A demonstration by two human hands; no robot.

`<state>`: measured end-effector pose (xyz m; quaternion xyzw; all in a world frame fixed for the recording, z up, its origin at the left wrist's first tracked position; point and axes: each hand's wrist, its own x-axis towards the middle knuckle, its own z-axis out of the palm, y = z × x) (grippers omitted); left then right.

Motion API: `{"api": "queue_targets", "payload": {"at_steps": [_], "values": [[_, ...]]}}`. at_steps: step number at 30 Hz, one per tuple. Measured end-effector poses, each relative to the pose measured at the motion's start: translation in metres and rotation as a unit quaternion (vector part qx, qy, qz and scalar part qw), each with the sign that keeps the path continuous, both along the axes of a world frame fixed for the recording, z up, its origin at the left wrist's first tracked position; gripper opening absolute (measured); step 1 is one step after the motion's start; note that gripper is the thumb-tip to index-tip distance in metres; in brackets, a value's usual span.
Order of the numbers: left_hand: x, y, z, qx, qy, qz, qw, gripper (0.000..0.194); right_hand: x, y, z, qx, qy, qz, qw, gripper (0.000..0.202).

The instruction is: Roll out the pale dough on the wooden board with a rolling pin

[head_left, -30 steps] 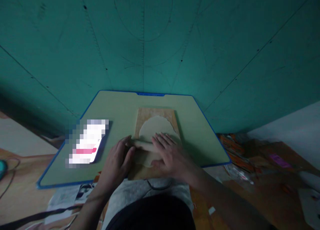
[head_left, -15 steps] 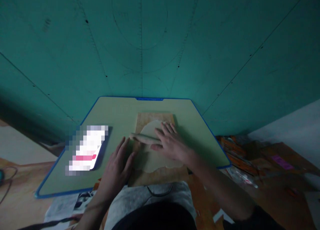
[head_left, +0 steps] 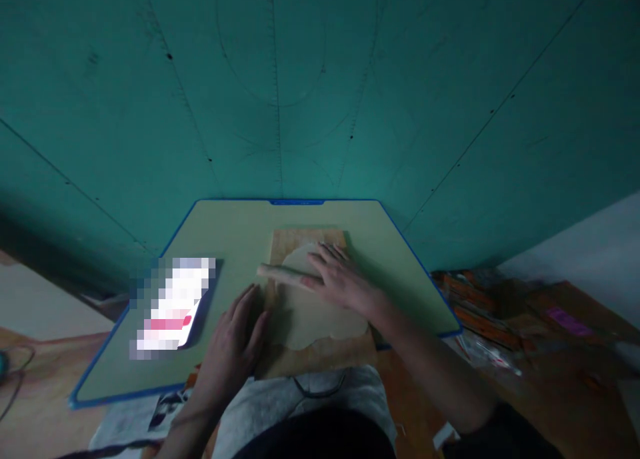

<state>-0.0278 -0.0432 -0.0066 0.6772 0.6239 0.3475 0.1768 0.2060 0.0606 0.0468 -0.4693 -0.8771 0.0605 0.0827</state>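
A thin, pale rolling pin (head_left: pixel 284 275) lies slantwise over a wide, flat sheet of dough (head_left: pixel 305 322). The dough covers most of a wooden board (head_left: pixel 310 235), whose top and bottom ends show. My right hand (head_left: pixel 343 279) rests flat across the pin's right part, fingers stretched out towards the dough's far edge, and hides that end of the pin. Just left of the board, my left hand (head_left: pixel 240 332) is open, thumb apart from the fingers. It sits below the pin's free left end, and I see nothing in it.
The board stands on a pale table (head_left: pixel 235 222) with a blue rim, close to a green wall (head_left: pixel 300 146). On the left lies a phone-like device (head_left: pixel 175 302) with a blurred bright screen. Cardboard and plastic wrapping (head_left: pixel 487 352) lie on the floor at right.
The left hand has dropped slightly away from the pin's left end, leaving a gap. The right hand stays on the pin. The whole view has shifted slightly.
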Motion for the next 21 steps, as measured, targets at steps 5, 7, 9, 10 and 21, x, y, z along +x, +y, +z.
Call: {"api": "queue_targets", "payload": {"at_steps": [5,7,9,10,21], "values": [[0.0,-0.001,0.001,0.005,-0.023,0.012,1.0,0.053,-0.012,-0.055,-0.008,-0.027,0.038,0.076,0.996,0.08],[0.002,0.001,0.004,0.013,-0.011,0.01,1.0,0.048,-0.015,-0.081,-0.011,-0.033,0.047,0.1,0.993,0.085],[0.003,0.002,0.006,0.014,0.002,0.003,1.0,0.045,-0.015,-0.089,-0.01,-0.041,0.05,0.114,0.991,0.086],[0.003,0.003,0.006,0.013,0.006,0.0,1.0,0.044,-0.014,-0.084,-0.01,-0.043,0.048,0.114,0.991,0.083],[-0.002,0.004,-0.002,0.014,-0.009,-0.006,1.0,0.045,-0.003,-0.03,-0.004,-0.032,0.012,0.038,0.999,0.077]]}}
